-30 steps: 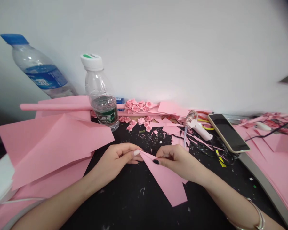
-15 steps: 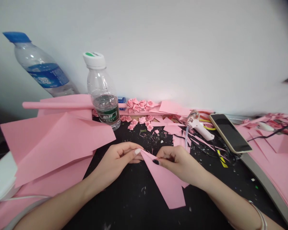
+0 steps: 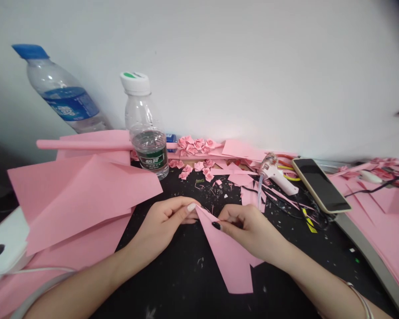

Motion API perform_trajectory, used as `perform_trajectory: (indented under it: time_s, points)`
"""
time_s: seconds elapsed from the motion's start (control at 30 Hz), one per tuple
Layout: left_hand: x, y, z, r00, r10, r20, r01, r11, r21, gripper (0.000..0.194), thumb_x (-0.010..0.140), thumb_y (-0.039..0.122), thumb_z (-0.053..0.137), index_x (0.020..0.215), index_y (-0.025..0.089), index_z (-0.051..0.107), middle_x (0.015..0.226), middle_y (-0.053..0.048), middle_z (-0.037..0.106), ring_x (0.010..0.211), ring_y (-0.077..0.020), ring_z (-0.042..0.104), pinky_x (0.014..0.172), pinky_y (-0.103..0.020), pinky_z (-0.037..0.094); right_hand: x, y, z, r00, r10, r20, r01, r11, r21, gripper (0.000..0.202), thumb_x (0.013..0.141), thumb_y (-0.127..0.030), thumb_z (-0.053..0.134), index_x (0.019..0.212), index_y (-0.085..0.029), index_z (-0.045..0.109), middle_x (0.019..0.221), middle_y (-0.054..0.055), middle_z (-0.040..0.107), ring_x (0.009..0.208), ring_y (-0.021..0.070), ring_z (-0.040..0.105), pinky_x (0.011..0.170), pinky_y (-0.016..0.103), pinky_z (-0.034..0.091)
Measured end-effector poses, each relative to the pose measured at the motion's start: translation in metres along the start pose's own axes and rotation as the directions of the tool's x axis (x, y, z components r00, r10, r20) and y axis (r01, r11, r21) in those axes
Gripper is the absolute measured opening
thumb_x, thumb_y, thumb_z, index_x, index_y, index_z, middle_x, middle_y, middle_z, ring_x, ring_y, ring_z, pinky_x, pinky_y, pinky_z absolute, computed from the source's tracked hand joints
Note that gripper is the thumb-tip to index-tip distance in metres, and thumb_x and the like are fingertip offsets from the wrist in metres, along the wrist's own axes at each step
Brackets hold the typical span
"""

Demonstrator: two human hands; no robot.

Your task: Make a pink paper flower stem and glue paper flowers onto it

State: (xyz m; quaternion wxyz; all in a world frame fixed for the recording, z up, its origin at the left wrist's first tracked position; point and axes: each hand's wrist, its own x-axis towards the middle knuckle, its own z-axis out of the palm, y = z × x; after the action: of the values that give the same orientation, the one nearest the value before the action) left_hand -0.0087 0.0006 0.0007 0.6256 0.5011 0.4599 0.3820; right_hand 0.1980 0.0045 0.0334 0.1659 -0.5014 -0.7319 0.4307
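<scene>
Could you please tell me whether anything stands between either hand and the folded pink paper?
Nothing visible does: the left hand pinches the folded pink paper at its narrow tip, and the right hand holds its edge. The glue gun lies beyond the right hand.

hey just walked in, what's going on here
A person's bare left hand pinches the narrow tip of a folded pink paper sheet above a black tabletop, while the bare right hand grips its edge. Beyond lie small rose-shaped pink paper pieces and a pale-pink, pistol-shaped glue gun.
</scene>
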Motion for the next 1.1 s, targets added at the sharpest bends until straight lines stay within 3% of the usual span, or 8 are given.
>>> perform_trajectory:
  time_s: [0.33, 0.6, 0.8, 0.97, 1.1]
  points:
    - [-0.0014, 0.0051, 0.0022, 0.999, -0.028, 0.033, 0.032, 0.992, -0.119, 0.025, 0.090, 0.037, 0.049, 0.092, 0.017, 0.063, 0.094, -0.005, 0.069, 0.087, -0.0180, 0.067, 0.083, -0.032, 0.054, -0.0008, -0.0010, 0.0034, 1.000, -0.010, -0.028, 0.010, 1.000, 0.006, 0.019, 0.081, -0.015, 0.050, 0.061, -0.017, 0.049, 0.057, -0.005, 0.047, 0.053, 0.0079, 0.038, 0.048, 0.020, 0.029]
    - [0.0000, 0.0093, 0.0050, 0.993, -0.114, 0.032, 0.115, 0.992, -0.046, 0.020, 0.079, 0.035, 0.064, 0.077, 0.015, 0.063, 0.074, -0.002, 0.069, 0.076, -0.0173, 0.068, 0.073, -0.028, 0.055, -0.0020, 0.0009, 0.0056, 0.999, -0.033, -0.023, 0.033, 0.999, -0.031, 0.021, 0.083, -0.017, 0.049, 0.062, -0.018, 0.047, 0.058, -0.004, 0.049, 0.054, 0.0090, 0.041, 0.051, 0.021, 0.031]
    - [0.0025, 0.0085, 0.0046, 0.998, -0.052, 0.040, 0.056, 0.993, -0.107, 0.019, 0.079, 0.032, 0.065, 0.071, 0.016, 0.061, 0.070, 0.002, 0.065, 0.070, -0.0119, 0.065, 0.071, -0.024, 0.055, -0.0037, -0.0005, 0.0032, 0.999, -0.034, 0.010, 0.034, 0.999, 0.021, 0.019, 0.083, -0.019, 0.050, 0.064, -0.017, 0.051, 0.059, -0.004, 0.047, 0.055, 0.0084, 0.039, 0.050, 0.021, 0.030]
    - [0.0058, 0.0080, 0.0050, 0.997, -0.035, 0.064, 0.045, 0.986, -0.160, 0.020, 0.080, 0.031, 0.065, 0.071, 0.015, 0.060, 0.072, 0.000, 0.065, 0.072, -0.0142, 0.065, 0.074, -0.030, 0.056, -0.0001, -0.0035, 0.0013, 1.000, -0.005, 0.025, 0.001, 0.990, 0.139, 0.018, 0.082, -0.019, 0.051, 0.064, -0.017, 0.050, 0.059, -0.004, 0.045, 0.054, 0.0082, 0.037, 0.049, 0.021, 0.029]
    - [0.0079, 0.0081, 0.0062, 0.998, -0.041, 0.039, 0.046, 0.988, -0.150, 0.018, 0.077, 0.030, 0.068, 0.071, 0.015, 0.060, 0.072, 0.000, 0.067, 0.070, -0.0142, 0.066, 0.071, -0.029, 0.056, -0.0002, -0.0033, 0.0023, 1.000, 0.004, 0.017, -0.007, 0.988, 0.154, 0.019, 0.081, -0.019, 0.051, 0.063, -0.017, 0.048, 0.058, -0.005, 0.042, 0.052, 0.0076, 0.035, 0.048, 0.021, 0.027]
